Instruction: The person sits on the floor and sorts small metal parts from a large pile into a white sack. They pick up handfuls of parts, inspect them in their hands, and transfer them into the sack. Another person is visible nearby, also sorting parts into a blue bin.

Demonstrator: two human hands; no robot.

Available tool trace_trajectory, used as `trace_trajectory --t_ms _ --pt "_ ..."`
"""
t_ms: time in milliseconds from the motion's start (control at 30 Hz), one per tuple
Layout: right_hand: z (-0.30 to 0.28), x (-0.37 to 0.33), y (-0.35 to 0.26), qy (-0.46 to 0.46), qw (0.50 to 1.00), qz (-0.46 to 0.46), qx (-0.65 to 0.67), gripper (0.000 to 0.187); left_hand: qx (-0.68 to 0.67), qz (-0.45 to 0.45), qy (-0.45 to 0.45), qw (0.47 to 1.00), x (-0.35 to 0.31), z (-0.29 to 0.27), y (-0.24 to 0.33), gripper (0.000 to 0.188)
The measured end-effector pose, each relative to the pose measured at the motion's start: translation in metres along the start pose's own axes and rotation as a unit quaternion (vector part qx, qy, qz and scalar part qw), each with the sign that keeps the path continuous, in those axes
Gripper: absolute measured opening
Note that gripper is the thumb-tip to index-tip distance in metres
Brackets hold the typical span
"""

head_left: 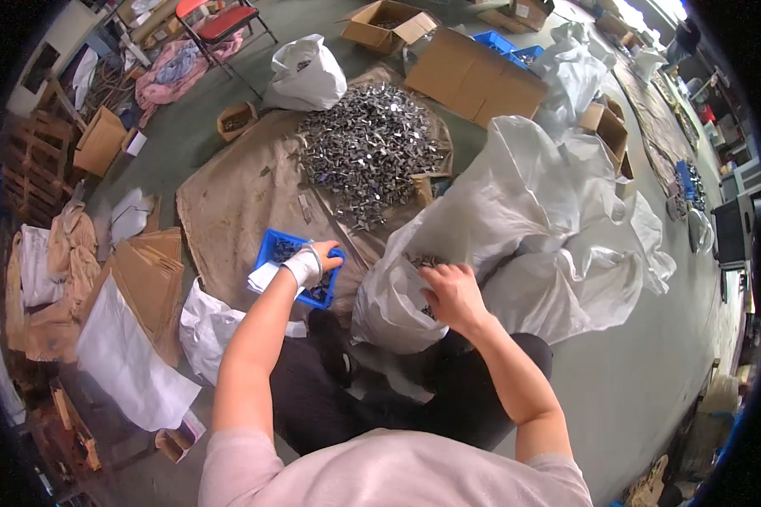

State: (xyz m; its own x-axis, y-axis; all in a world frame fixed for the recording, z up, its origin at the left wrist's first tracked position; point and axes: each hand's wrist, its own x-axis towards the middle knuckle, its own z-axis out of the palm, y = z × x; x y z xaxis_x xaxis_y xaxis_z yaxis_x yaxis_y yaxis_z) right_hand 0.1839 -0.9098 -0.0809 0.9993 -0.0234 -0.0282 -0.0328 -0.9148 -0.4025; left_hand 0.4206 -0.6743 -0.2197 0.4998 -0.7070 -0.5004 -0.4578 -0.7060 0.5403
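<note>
A grey-green floor [651, 355] spreads below my camera, with a brown cloth [228, 194] laid over part of it, a loose pile [372, 152] of small metal pieces heaped on that, and a red chair [226, 23] standing at the far left. Nearer to me, on the cloth's near edge, I have a tray [265, 250]: bright blue, straight-sided and shallow, partly filled with dark metal parts, with white paper [264, 277] at its near left. Its long axis slants from far left to near right, its open top facing up. My left hand [321, 258], with a white wrap [303, 267] at the wrist, lies over the tray's right end, fingers bent at the rim; I cannot tell how firmly they grasp it. Just right of the tray, in front of my knees, sits a sack [391, 317], white, creased and slumped, its mouth open upward over more metal parts. The folds hide any clear long axis from me. My right hand [452, 293] is at that mouth, fingers loosely curled; whether they grasp a part, I cannot tell.
</note>
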Motion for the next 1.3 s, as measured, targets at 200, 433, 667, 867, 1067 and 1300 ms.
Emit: trace_trajectory --t_ms 200,433,667,867,1067,1300 --pt "-0.024 -0.007 -0.019 -0.101 0.993 -0.032 0.049 0.038 -0.002 -0.021 0.122 0.992 0.092 0.018 -0.043 0.072" --pt "-0.041 0.005 -0.004 -0.179 0.981 0.013 0.072 0.044 0.008 -0.083 0.237 0.968 0.201 0.024 -0.056 0.076" --pt "-0.046 0.019 0.005 -0.202 0.974 0.034 0.091 0.049 0.071 -0.105 0.297 0.947 0.265 0.017 -0.069 0.072" --pt "-0.043 0.030 0.006 -0.228 0.963 0.071 0.124 0.053 0.070 -0.079 0.435 0.894 0.280 0.062 -0.046 0.059" --pt "-0.043 0.034 0.002 -0.241 0.962 0.063 0.114 0.053 0.087 -0.034 0.316 0.944 0.237 0.108 -0.028 0.074" --pt "-0.035 0.027 0.013 -0.248 0.967 0.007 0.048 0.054 0.145 -0.032 0.214 0.965 0.230 0.100 -0.024 0.078"
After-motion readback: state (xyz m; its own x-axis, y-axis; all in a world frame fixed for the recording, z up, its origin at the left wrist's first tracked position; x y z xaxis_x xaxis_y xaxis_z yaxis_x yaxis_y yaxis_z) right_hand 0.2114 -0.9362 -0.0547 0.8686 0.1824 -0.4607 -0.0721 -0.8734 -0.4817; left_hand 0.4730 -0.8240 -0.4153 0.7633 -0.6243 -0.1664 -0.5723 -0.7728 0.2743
